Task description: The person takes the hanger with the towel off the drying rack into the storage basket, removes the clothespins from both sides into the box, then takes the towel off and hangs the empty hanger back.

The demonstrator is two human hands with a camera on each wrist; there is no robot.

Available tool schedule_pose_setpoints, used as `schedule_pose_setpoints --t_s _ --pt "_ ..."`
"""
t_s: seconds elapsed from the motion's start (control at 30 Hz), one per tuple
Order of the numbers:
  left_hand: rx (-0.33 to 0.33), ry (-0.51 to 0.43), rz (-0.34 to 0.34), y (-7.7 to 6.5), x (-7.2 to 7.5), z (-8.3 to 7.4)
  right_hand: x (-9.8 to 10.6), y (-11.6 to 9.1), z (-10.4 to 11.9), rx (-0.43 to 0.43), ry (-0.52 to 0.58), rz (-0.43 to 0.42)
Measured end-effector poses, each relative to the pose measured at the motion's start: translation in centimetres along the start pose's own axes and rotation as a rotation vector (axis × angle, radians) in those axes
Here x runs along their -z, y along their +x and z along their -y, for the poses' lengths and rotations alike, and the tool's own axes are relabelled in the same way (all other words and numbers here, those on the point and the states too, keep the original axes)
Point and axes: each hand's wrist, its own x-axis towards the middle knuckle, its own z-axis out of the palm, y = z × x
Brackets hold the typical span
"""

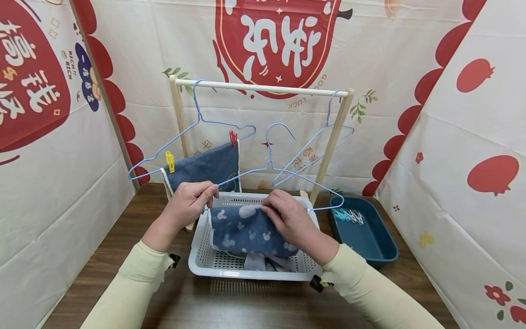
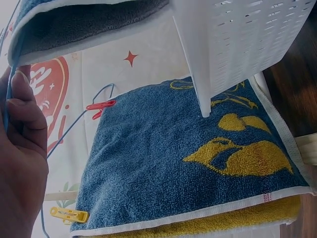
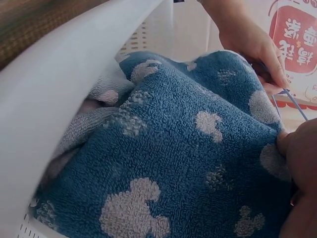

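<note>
A blue hanger [image 1: 270,161] is held up over the white basket [image 1: 196,256], its hook free of the rack. Draped over its lower bar is a blue towel [image 1: 242,230] with pale mouse-head shapes. My left hand [image 1: 189,203] grips the hanger's left end beside the towel's corner; the left wrist view shows the fingers curled round the wire [image 2: 9,91]. With thumb and fingers my right hand [image 1: 291,219] pinches the towel's top edge at the bar. In the right wrist view the towel [image 3: 173,134] slopes down into the basket, over greyish cloth [image 3: 84,129].
Behind stands a wooden rack with a white rod [image 1: 263,87]. On its left hanger [image 1: 181,132] hangs another blue towel [image 1: 205,162], clipped by yellow [image 1: 170,162] and red [image 1: 233,138] pegs. A bare hanger [image 1: 304,148] hangs right. Several pegs [image 1: 349,215] lie in a teal tray [image 1: 370,242].
</note>
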Motion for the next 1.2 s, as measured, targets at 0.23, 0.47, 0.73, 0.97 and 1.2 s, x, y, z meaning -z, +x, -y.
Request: schedule_pose_setpoints --t_s 0.23,0.47,0.73,0.97,1.2 --pt "-0.004 -0.002 -0.002 0.0 0.0 0.0 0.3 0.1 0.1 0.014 0.002 -0.045" --pt "0.004 -0.005 0.001 0.0 0.0 0.1 0.8 0.4 0.1 0.049 0.010 -0.094" --pt "0.017 -0.005 -0.002 0.0 0.0 0.2 1.9 1.0 0.2 0.068 0.044 -0.141" --pt "0.013 -0.002 -0.008 0.0 0.0 0.3 2.7 1.3 0.2 0.090 0.066 -0.186" --pt "0.019 0.009 -0.012 -0.1 -0.1 0.4 3.7 1.7 0.3 0.085 0.091 -0.233"
